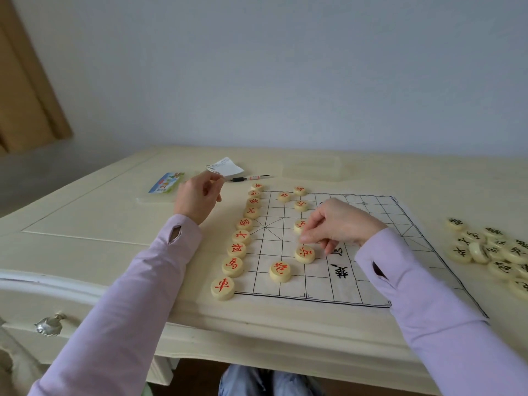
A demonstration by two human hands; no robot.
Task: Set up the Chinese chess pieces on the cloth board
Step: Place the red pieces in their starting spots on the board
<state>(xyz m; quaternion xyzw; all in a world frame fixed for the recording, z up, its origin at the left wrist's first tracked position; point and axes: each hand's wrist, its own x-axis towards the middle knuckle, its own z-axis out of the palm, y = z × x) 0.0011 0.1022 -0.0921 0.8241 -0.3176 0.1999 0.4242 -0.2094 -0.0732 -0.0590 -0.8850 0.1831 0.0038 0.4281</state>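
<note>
A white cloth board (371, 287) with a black grid lies on the cream table (85, 224). A column of red-lettered pieces (237, 250) runs along its left edge. Two red cannons (280, 272) (284, 196) and several red soldiers (305, 254) stand on the grid. My right hand (340, 224) is low over the board, thumb and forefinger pinched at the edge of one soldier (299, 225), which is partly hidden. My left hand (197, 197) hovers left of the board, fingers loosely curled, holding nothing.
A heap of black-lettered pieces (491, 250) lies on the table right of the board. Behind the board are a spiral notepad (227, 167), a pen (248, 178), a colourful card pack (166, 182) and a pale flat box (311, 167). A drawer handle (50, 324) sticks out below.
</note>
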